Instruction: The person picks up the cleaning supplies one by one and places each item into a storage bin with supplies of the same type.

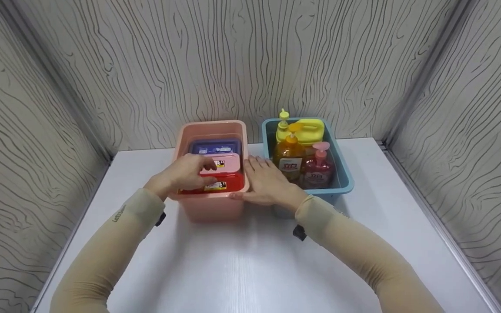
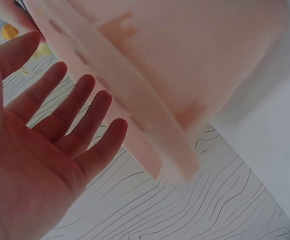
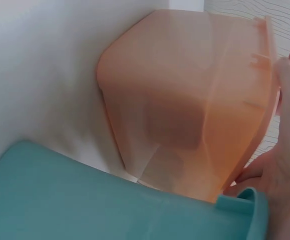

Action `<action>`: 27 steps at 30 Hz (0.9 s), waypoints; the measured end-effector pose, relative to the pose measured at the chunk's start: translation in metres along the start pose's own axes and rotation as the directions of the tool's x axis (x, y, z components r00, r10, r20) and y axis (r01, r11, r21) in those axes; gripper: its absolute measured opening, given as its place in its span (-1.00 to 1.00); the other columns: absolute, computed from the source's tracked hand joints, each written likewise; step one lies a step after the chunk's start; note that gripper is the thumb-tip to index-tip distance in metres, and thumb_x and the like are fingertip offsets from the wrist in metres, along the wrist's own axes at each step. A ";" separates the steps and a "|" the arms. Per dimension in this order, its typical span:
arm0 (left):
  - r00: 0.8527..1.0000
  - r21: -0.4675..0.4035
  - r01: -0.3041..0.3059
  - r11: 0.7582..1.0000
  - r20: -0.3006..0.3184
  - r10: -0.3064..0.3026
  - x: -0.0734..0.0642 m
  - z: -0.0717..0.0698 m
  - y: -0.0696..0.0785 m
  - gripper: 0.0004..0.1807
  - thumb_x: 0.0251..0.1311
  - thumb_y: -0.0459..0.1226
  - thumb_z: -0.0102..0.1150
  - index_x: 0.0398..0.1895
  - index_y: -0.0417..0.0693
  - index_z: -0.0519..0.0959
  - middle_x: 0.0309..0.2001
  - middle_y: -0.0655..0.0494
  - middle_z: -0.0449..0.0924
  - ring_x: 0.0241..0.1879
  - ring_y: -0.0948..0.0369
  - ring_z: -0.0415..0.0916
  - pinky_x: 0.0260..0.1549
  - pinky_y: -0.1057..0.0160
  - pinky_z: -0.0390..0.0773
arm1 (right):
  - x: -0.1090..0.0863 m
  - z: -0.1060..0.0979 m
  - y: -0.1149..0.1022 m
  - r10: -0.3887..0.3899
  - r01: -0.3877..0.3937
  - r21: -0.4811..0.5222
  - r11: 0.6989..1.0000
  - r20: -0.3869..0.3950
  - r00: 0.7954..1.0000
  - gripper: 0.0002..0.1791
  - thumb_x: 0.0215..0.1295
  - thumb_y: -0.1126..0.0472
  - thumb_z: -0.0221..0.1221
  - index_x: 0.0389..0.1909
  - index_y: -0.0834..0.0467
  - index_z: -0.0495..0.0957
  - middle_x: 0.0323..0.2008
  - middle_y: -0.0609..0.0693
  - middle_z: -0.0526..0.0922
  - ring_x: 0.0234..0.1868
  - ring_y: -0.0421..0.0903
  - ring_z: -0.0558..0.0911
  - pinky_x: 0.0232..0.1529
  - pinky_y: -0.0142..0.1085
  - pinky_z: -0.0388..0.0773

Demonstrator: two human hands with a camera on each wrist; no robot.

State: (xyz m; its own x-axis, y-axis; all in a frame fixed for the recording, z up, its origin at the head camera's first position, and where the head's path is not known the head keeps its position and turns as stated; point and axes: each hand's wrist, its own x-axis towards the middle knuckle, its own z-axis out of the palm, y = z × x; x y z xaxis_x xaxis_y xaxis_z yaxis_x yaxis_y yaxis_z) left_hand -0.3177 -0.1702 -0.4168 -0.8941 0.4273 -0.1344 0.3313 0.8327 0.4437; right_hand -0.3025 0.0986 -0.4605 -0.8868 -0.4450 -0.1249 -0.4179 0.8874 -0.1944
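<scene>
Above the left part of the pink bin [image 1: 211, 211] hovers my left hand [image 1: 186, 172], palm down, its fingers loosely bent and holding nothing. In the left wrist view its fingers spread apart beside the bin rim [image 2: 150, 100]. My right hand [image 1: 272, 182] rests along the bin's right rim with straight fingers, the thumb at the front corner. Inside the bin sit a red box [image 1: 233, 180] in front, a pink-lidded box [image 1: 231, 161] behind it, and a dark blue box [image 1: 215, 145] at the back. My left hand partly hides the front boxes.
Just right of the pink bin stands a teal bin [image 1: 342, 174]. It holds an orange pump bottle [image 1: 288, 152], a pink-red pump bottle [image 1: 318, 171] and yellow bottles [image 1: 311, 130]. Both bins are on a white table [image 1: 233, 269], near wood-patterned panels [image 1: 215, 56].
</scene>
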 end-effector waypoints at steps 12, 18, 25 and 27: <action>0.999 0.076 -0.015 0.997 -0.033 0.018 -0.008 -0.018 -0.003 -0.40 0.40 -0.01 0.49 0.45 0.04 0.67 0.33 -0.07 0.77 0.36 -0.14 0.69 0.52 -0.31 0.59 | -0.020 -0.031 0.001 -0.003 -0.001 0.078 0.997 0.049 0.999 0.13 0.37 -0.46 0.39 0.82 -0.09 0.20 0.69 0.05 0.48 0.69 0.18 0.49 0.68 0.29 0.42; 0.997 0.085 -0.038 0.996 -0.057 0.043 -0.013 -0.025 -0.004 -0.39 0.36 0.00 0.52 0.43 0.06 0.69 0.30 -0.03 0.77 0.27 -0.07 0.70 0.42 -0.24 0.71 | -0.032 -0.047 0.010 -0.005 0.004 0.107 0.994 0.012 1.000 -0.06 0.40 -0.29 0.47 0.71 -0.08 0.42 0.61 0.02 0.59 0.62 0.14 0.57 0.62 0.24 0.52; 0.996 0.057 -0.010 0.998 -0.084 0.015 -0.021 -0.031 -0.012 -0.37 0.34 0.04 0.54 0.42 0.09 0.69 0.26 0.02 0.76 0.22 -0.02 0.69 0.32 -0.19 0.78 | -0.047 -0.057 0.029 0.013 -0.004 0.139 0.990 -0.067 0.998 -0.19 0.41 -0.22 0.49 0.60 -0.04 0.56 0.38 0.02 0.79 0.30 0.06 0.77 0.41 0.10 0.75; 0.996 0.050 0.002 0.999 -0.092 0.003 -0.023 -0.031 -0.014 -0.38 0.34 0.03 0.55 0.42 0.10 0.69 0.26 0.01 0.75 0.22 -0.02 0.68 0.31 -0.19 0.79 | -0.051 -0.058 0.036 0.014 -0.001 0.148 0.989 -0.089 0.996 -0.24 0.42 -0.19 0.49 0.55 -0.01 0.61 0.30 0.03 0.83 0.19 0.04 0.79 0.33 0.06 0.80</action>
State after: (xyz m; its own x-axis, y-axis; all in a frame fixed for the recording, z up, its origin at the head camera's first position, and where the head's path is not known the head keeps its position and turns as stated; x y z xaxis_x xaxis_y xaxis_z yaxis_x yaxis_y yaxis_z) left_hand -0.3113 -0.2029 -0.3923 -0.9171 0.3954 -0.0514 0.3441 0.8500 0.3990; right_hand -0.2838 0.1599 -0.4050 -0.9066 -0.4200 -0.0408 -0.3834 0.8603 -0.3360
